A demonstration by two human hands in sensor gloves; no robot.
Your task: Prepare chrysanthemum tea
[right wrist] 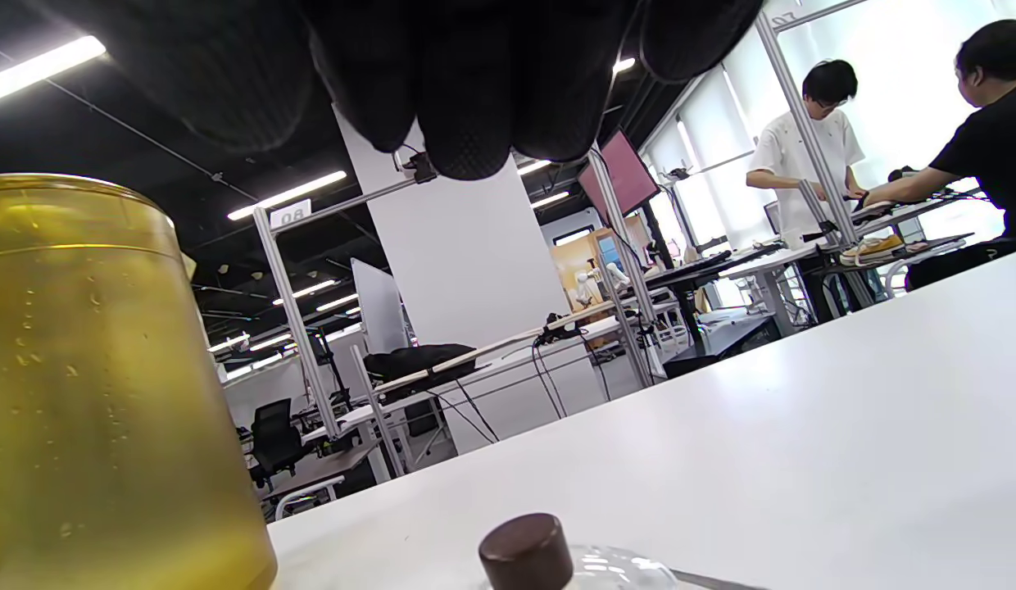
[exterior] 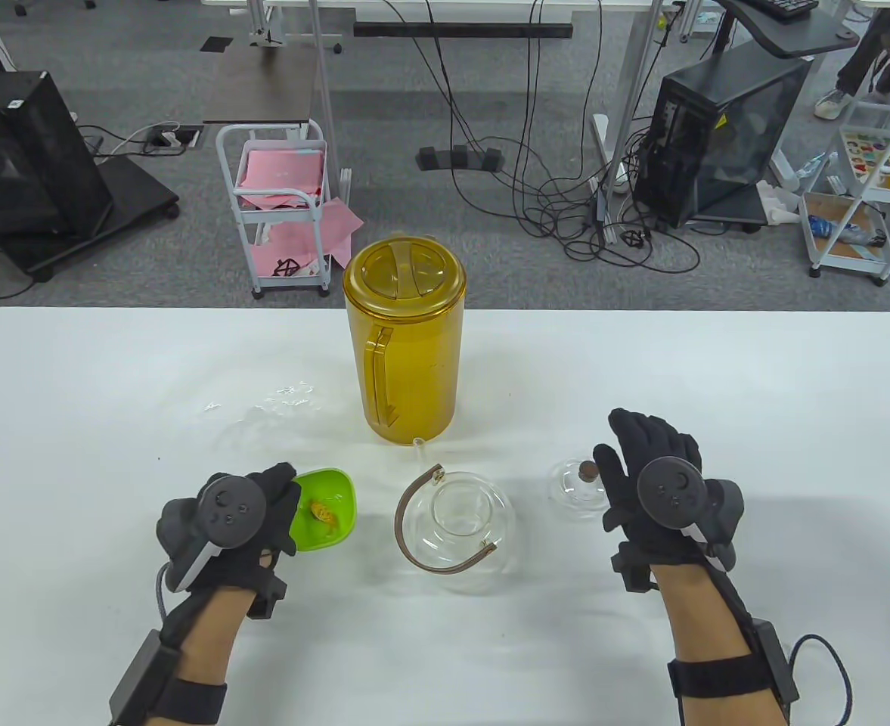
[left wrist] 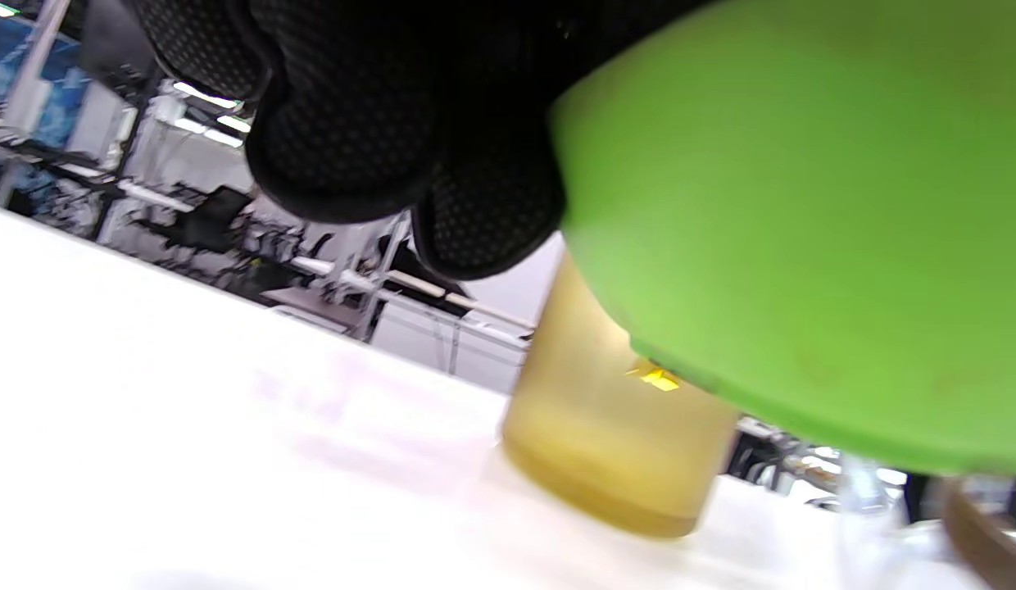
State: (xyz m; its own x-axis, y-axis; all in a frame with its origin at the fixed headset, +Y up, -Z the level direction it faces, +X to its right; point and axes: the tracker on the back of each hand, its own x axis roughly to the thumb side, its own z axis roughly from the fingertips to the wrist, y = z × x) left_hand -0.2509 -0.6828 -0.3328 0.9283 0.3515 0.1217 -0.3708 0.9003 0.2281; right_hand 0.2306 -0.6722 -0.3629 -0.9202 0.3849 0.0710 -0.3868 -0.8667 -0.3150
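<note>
A lidless glass teapot (exterior: 456, 529) with a brown handle stands at the table's front centre. Its glass lid (exterior: 577, 488) with a brown knob (right wrist: 524, 551) lies to the right. My right hand (exterior: 641, 473) hovers beside the lid with straight fingers and holds nothing. My left hand (exterior: 263, 507) grips a small green bowl (exterior: 331, 510) with a dried yellow chrysanthemum (exterior: 324, 515) in it, left of the teapot. In the left wrist view the green bowl (left wrist: 803, 229) is lifted off the table, fingers (left wrist: 352, 123) curled on it. A tall amber pitcher (exterior: 404, 344) with lid stands behind the teapot.
The amber pitcher (right wrist: 98, 393) fills the left of the right wrist view, and the pitcher (left wrist: 614, 426) shows behind the bowl in the left wrist view. Clear plastic film (exterior: 278, 404) lies left of the pitcher. Two people (right wrist: 811, 147) work at a distant bench.
</note>
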